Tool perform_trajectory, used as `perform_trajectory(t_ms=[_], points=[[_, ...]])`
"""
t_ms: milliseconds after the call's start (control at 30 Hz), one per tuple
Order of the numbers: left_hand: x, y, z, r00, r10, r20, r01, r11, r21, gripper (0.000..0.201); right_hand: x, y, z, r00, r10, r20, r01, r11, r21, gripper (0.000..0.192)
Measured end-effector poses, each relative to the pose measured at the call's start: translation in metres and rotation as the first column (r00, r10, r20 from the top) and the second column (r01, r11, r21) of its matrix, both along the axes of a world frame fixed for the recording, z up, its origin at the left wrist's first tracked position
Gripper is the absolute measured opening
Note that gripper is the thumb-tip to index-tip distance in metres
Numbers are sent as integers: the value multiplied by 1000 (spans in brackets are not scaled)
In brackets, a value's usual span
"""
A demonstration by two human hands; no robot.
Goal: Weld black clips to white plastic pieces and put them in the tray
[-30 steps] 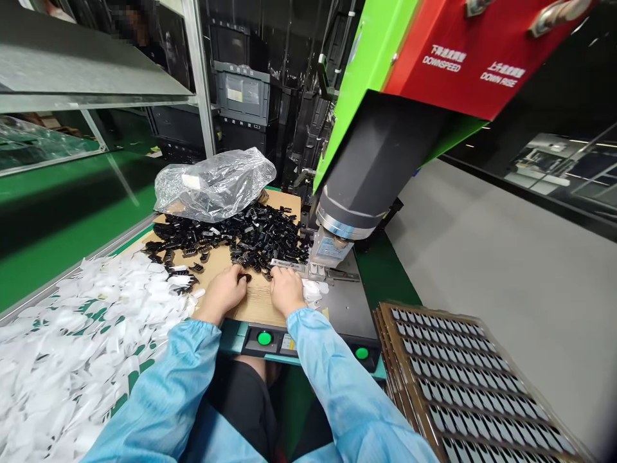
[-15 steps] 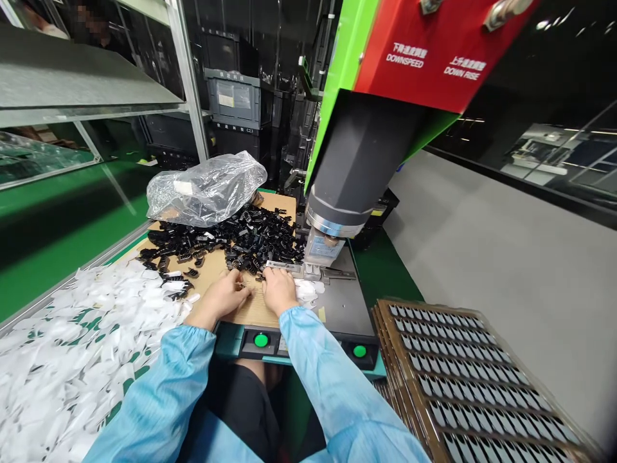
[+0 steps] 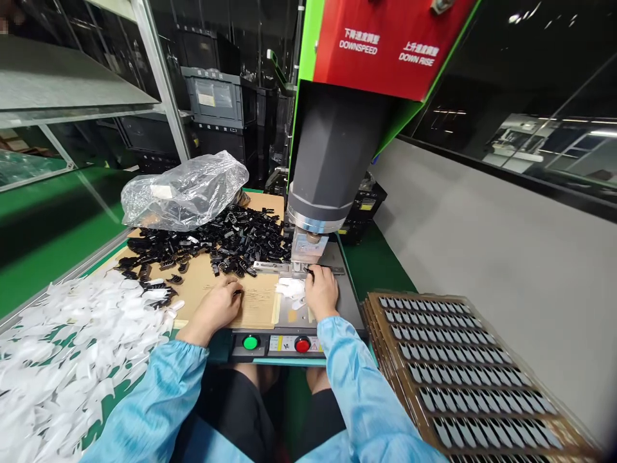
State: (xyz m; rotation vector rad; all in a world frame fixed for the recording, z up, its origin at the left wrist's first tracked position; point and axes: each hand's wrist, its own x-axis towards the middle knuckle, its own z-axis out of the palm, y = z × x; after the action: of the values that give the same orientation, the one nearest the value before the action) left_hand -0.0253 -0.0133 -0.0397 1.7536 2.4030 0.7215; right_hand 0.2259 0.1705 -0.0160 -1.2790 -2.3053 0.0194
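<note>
The right hand (image 3: 322, 292) was held at the fixture (image 3: 289, 266) under the press head (image 3: 328, 167), fingertips pinched on a small black part (image 3: 310, 272). The left hand (image 3: 219, 307) (fingers curled, grip unclear) was rested on the cardboard sheet (image 3: 255, 302), near the black parts pile (image 3: 226, 238).

A green workbench (image 3: 58, 238) fills the lower left of the frame, strewn with white plastic pieces (image 3: 72, 347). At centre, a cardboard sheet (image 3: 202, 289) carries black clips (image 3: 226, 238) and a clear bag (image 3: 186, 190)
</note>
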Motion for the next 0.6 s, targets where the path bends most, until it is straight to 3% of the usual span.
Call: perform_trajectory(t_ms=[100,333,500,600], points=[[1,-1,-5,1000,14,-7,-14,1000,11,26,7,12,-1,1000,18,17,-18,1000,13,30],[0,-11,-9,986,166,-29,-166,986,-6,28,1,14,7,984,110,138,-116,993,36,31],[18,-2,8,973,228,36,-228,974,-15,30,5,13,11,972,153,176,-157,988,9,37],[48,31,23,978,127,166,-144,985,98,34,6,13,12,971,163,176,-165,986,-7,40]])
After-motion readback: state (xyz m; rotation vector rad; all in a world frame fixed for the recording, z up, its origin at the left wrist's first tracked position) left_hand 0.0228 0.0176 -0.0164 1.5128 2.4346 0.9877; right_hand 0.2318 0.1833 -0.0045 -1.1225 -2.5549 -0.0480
